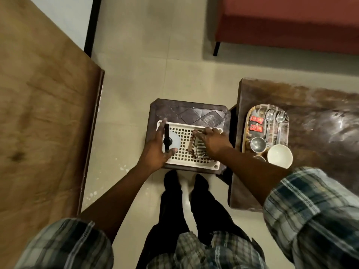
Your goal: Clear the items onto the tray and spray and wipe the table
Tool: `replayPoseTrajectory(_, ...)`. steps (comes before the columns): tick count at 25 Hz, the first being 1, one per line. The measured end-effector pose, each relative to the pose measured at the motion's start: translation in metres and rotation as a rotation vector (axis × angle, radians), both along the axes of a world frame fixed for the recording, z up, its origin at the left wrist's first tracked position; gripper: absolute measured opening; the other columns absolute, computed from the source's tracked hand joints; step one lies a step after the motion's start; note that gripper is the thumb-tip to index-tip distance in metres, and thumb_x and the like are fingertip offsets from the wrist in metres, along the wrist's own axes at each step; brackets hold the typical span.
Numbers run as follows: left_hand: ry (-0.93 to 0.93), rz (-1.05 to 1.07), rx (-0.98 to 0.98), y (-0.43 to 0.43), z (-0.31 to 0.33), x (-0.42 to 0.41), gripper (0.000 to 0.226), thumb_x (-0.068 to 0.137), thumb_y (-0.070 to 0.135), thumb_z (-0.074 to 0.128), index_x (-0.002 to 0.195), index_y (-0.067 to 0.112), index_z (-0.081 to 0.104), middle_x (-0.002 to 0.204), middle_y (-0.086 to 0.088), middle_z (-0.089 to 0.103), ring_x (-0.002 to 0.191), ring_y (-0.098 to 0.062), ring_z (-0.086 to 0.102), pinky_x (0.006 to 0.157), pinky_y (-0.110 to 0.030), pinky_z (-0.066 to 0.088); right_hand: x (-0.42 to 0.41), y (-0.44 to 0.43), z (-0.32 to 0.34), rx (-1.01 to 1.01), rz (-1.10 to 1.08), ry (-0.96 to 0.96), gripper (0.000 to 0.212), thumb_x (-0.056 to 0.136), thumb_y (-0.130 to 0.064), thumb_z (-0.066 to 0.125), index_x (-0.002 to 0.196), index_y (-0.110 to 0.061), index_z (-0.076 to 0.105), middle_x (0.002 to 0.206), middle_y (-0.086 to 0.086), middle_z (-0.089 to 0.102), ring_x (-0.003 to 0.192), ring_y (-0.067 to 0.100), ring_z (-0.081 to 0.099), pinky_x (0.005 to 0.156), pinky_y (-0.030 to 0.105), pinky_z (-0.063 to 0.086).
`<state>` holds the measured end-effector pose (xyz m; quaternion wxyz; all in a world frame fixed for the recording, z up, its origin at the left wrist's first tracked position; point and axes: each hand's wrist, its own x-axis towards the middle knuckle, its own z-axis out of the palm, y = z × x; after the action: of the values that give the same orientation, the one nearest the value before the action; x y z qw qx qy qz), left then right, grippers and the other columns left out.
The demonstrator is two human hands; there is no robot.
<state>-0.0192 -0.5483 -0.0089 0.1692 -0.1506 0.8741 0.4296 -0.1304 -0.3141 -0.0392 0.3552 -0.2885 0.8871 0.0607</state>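
A white perforated tray [186, 152] lies on a small dark stool [186, 111] in front of me. My left hand [155, 150] wraps around a pale spray bottle [174, 139] with a black trigger head, standing at the tray's left end. My right hand [213, 140] pinches a striped cloth [199, 149] that rests on the tray's right half. To the right, a dark table [314, 121] carries a metal tray [250, 115] holding two red packets [256, 124], two spoons [274, 123] and a steel cup [258, 144]. A white bowl [279, 155] sits at that tray's near end.
A large wooden table [44, 113] fills the left side. A red sofa [291, 22] stands at the back right. Pale tiled floor [155, 65] lies between them. My legs [186, 200] stand right behind the stool.
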Motion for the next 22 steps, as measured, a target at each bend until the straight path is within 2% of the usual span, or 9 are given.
replayPoseTrajectory(1,-0.003,-0.060,-0.001,-0.003,-0.003,-0.004,0.109,0.090,0.029,0.084,0.172,0.030,0.012,0.125,0.000,0.064,0.113,-0.017,0.063,0.101,-0.033,0.050,0.004,0.000,0.001,0.009,-0.007,0.064,0.082,0.090,-0.019,0.073,0.161,-0.032,0.035,0.157,0.009,0.043,0.146,0.035,0.043,0.117,0.059,0.040)
replayPoseTrajectory(3,0.020,-0.101,-0.016,-0.008,-0.007,-0.008,0.094,0.095,0.035,0.078,0.170,0.027,0.022,0.120,-0.002,0.067,0.111,-0.021,0.064,0.093,-0.032,0.049,0.012,0.001,0.004,-0.004,-0.023,0.170,0.066,0.092,-0.018,0.070,0.153,-0.025,0.047,0.149,0.010,0.049,0.139,0.034,0.048,0.114,0.055,0.044)
replayPoseTrajectory(5,0.037,-0.094,-0.034,-0.009,-0.008,-0.010,0.080,0.098,0.044,0.072,0.165,0.023,0.034,0.122,-0.007,0.070,0.117,-0.029,0.065,0.094,-0.037,0.051,0.017,0.006,0.009,-0.062,-0.070,0.197,0.055,0.091,-0.019,0.069,0.144,-0.022,0.057,0.144,0.008,0.052,0.136,0.032,0.050,0.112,0.051,0.044)
replayPoseTrajectory(8,0.030,-0.095,-0.035,-0.010,-0.008,-0.012,0.073,0.099,0.047,0.069,0.161,0.021,0.038,0.126,-0.009,0.067,0.120,-0.031,0.064,0.099,-0.044,0.054,0.024,0.017,0.016,-0.225,-0.317,0.131,0.051,0.084,-0.020,0.073,0.133,-0.017,0.065,0.138,0.006,0.060,0.133,0.031,0.052,0.106,0.043,0.047)
replayPoseTrajectory(10,0.023,-0.077,-0.015,-0.012,-0.007,-0.011,0.072,0.099,0.046,0.070,0.159,0.023,0.038,0.130,-0.012,0.064,0.122,-0.031,0.064,0.102,-0.047,0.055,0.026,0.021,0.020,-0.274,-0.435,0.105,0.050,0.084,-0.019,0.075,0.133,-0.018,0.064,0.136,0.007,0.063,0.131,0.030,0.055,0.102,0.041,0.051)
replayPoseTrajectory(14,0.012,-0.158,-0.037,-0.016,-0.013,-0.010,0.075,0.100,0.048,0.067,0.161,0.021,0.033,0.136,-0.016,0.061,0.124,-0.033,0.063,0.100,-0.052,0.057,0.017,0.015,0.013,-0.238,-0.418,0.059,0.059,0.089,-0.020,0.073,0.144,-0.023,0.055,0.144,0.007,0.061,0.135,0.031,0.054,0.104,0.043,0.051)
replayPoseTrajectory(17,0.020,-0.140,-0.038,-0.017,-0.014,-0.006,0.077,0.099,0.048,0.069,0.161,0.021,0.032,0.140,-0.015,0.059,0.122,-0.033,0.065,0.100,-0.051,0.057,0.010,0.004,0.007,-0.201,-0.531,0.027,0.066,0.091,-0.022,0.072,0.152,-0.017,0.046,0.145,0.012,0.058,0.138,0.035,0.051,0.108,0.047,0.050)
replayPoseTrajectory(20,0.048,-0.106,-0.027,-0.015,-0.015,-0.001,0.076,0.097,0.045,0.073,0.159,0.018,0.037,0.142,-0.012,0.055,0.120,-0.033,0.066,0.102,-0.047,0.055,0.016,-0.005,0.000,-0.129,-0.589,0.104,0.061,0.091,-0.025,0.072,0.146,-0.011,0.049,0.141,0.014,0.057,0.137,0.036,0.048,0.107,0.048,0.051)
replayPoseTrajectory(22,0.062,-0.083,-0.016,-0.013,-0.015,0.000,0.073,0.096,0.042,0.076,0.155,0.016,0.041,0.143,-0.011,0.054,0.121,-0.033,0.065,0.103,-0.047,0.054,0.021,-0.012,-0.005,-0.099,-0.668,0.121,0.067,0.090,-0.024,0.074,0.148,-0.010,0.044,0.144,0.016,0.051,0.139,0.037,0.046,0.108,0.050,0.052)
